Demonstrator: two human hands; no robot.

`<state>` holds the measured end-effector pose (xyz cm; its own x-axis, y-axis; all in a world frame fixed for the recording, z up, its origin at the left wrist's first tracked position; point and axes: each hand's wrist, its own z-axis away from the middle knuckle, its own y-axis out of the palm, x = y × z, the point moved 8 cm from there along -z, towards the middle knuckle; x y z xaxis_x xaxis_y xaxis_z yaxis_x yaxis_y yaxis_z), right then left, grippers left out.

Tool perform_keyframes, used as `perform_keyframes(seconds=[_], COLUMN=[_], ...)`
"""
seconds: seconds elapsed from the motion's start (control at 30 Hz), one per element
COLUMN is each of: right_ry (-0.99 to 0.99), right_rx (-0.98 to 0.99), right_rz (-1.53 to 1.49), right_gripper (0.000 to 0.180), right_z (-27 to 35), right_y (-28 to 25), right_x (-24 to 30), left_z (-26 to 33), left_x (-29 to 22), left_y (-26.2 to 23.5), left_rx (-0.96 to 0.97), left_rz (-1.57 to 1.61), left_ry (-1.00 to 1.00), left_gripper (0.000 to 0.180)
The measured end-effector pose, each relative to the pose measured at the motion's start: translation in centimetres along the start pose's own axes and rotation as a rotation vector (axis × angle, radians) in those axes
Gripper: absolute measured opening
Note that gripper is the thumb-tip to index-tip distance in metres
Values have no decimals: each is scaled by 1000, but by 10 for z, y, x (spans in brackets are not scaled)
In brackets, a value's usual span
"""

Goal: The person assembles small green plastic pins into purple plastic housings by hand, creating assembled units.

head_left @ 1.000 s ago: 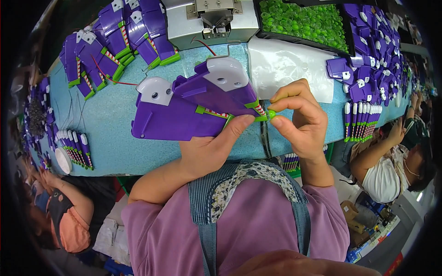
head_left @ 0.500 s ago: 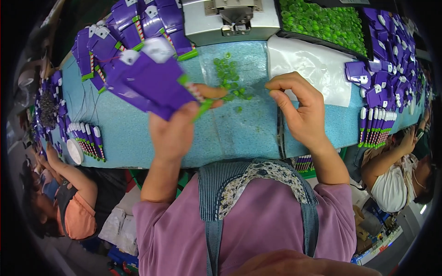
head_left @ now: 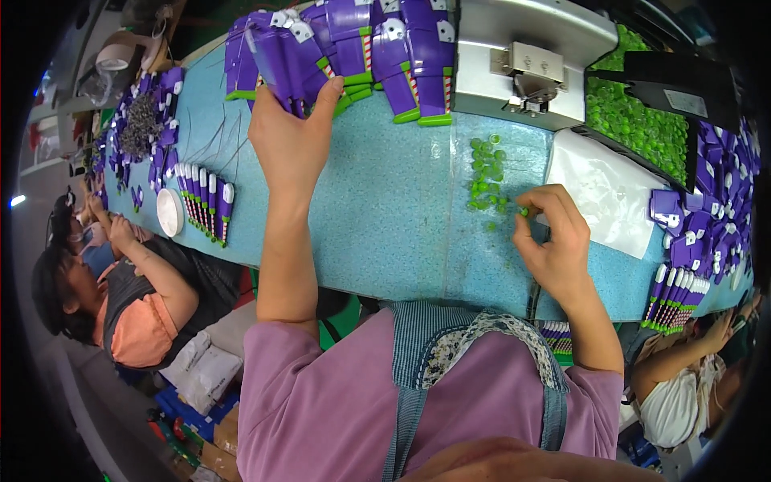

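Observation:
My left hand [head_left: 293, 149] reaches to the far left of the bench and is closed on a purple plastic piece [head_left: 271, 68], its thumb on the right side; the other fingertips are partly hidden. The piece lies over a row of similar purple panels [head_left: 345, 36] with white tops, green ends and red-and-white striped edges. My right hand [head_left: 556, 237] pinches a small translucent green cap [head_left: 524, 212] between thumb and forefinger. Just left of it, a loose scatter of green caps [head_left: 487, 169] rests on the blue bench top.
A grey metal fixture [head_left: 526, 60] stands at the back, beside a black bin [head_left: 683, 173] of green caps. White plastic film [head_left: 606, 193] lies before the bin. Purple parts [head_left: 707, 201] crowd the right; slim purple-and-white pieces [head_left: 205, 201] line up at left. Co-workers sit on both sides.
My left hand has carried the purple piece away from the bench's middle to the panels at the back. My right hand stays near the caps, a green cap now showing in its pinch. The view has shifted left.

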<state>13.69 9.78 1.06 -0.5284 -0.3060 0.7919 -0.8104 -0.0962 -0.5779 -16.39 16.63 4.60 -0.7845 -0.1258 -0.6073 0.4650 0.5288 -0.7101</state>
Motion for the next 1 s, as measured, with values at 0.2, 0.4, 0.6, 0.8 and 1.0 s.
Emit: perform_keyframes(seconds=[0.2,0.4,0.6,0.8,1.0], right_ry=[18,-129,-298,-430,-287], right_rx=[-131,-180,-174,-217,-167], right_rz=[-217,-408,-363,-250,-309], right_gripper=[16,13,21,24,26], right_z=[10,15,23,33,33], right_y=[-26,-49,-52,-42,-30], right_x=[-15,-7,33,61,55], left_z=[-6,16,133,171,182], left_x=[23,38,-75,-77,-71], left_y=[31,17,64,75,68], left_rx=[2,30,683,831,892], left_rz=[203,939,1154,1335,1369], left_ry=[57,-229,-437,-552,-664], left_gripper=[46,40,28,37,42])
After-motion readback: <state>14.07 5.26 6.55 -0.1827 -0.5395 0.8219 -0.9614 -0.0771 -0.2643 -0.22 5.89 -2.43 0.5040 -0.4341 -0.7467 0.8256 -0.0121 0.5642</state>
